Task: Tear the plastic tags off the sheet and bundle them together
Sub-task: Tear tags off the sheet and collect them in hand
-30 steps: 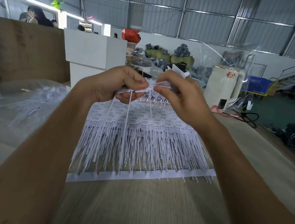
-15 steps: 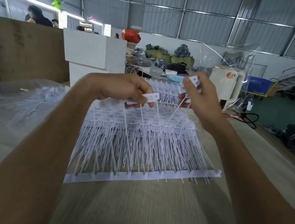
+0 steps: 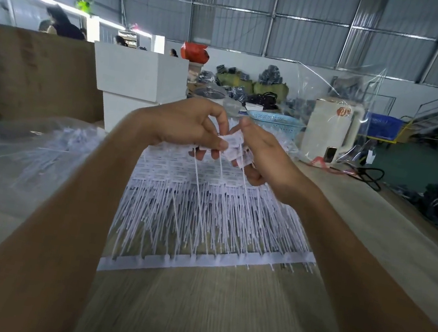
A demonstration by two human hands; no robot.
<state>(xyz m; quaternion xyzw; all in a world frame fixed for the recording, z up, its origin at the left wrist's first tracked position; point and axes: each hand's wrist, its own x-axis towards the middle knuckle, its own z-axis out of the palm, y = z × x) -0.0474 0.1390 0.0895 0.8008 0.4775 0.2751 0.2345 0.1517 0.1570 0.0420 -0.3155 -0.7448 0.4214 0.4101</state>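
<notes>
**Desk:** What has changed at centre frame?

**Operator:** Half a second ago I had the hands parted, each with torn tags. Now the left hand [image 3: 189,125] and right hand [image 3: 262,158] have come back together just above centre, and the white tag heads [image 3: 233,146] meet between them. I read that as a fresh tear being folded into the growing bundle, not a new tear begun.

**Desk:** The grip?

**Operator:** Left thumb and fingers are curled and pinch the tag heads from the left; the right hand's fingers are closed round the other heads, palm turned in. Neither hand is loose.

**Desk:** Where is the work?

**Operator:** The held tags hang from the hands, tails trailing down onto the sheet [image 3: 213,221], which lies flat on the wooden table [image 3: 218,320] across mid-frame, its backing strip [image 3: 198,264] along the lower edge.

**Desk:** Counts?

**Operator:** Two hands, one sheet. I count three long tails [image 3: 198,180] dropping from the grip, though motion blur means there may be more. Tags left on the sheet run to several rows, too dense to number. One clear plastic bag [image 3: 30,156] of tags sits at left of frame, one white kettle [image 3: 329,130] upper right.
</notes>
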